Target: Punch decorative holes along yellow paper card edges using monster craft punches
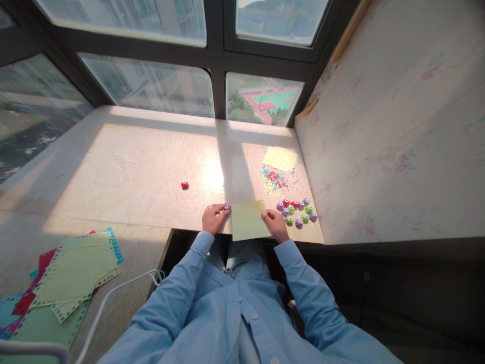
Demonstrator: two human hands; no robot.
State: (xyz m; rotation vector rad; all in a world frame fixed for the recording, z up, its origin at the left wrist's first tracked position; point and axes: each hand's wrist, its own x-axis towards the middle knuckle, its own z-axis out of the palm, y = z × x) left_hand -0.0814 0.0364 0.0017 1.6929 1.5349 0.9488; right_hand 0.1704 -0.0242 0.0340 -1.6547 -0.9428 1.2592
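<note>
My left hand (214, 218) is closed on a small purple craft punch (227, 208), which sits at the upper left edge of a pale yellow sheet of paper (248, 221). Whether the paper lies inside the punch's slot is too small to tell. On the other side, my right hand (276, 225) pinches the sheet's right edge between thumb and fingers. A tiny hole seems to show near the sheet's top right corner. Just right of that hand stand several purple, green and red craft punches (299, 222). One red punch (184, 185) stands alone to the left.
Loose red, blue and yellow paper bits (275, 179) lie beyond my right hand, below another yellow sheet (280, 158). At lower left, coloured sheets with punched edges (76, 268) are piled beside a white cable (104, 303). Windows border the wooden surface (151, 162); a papered wall (379, 126) rises at right.
</note>
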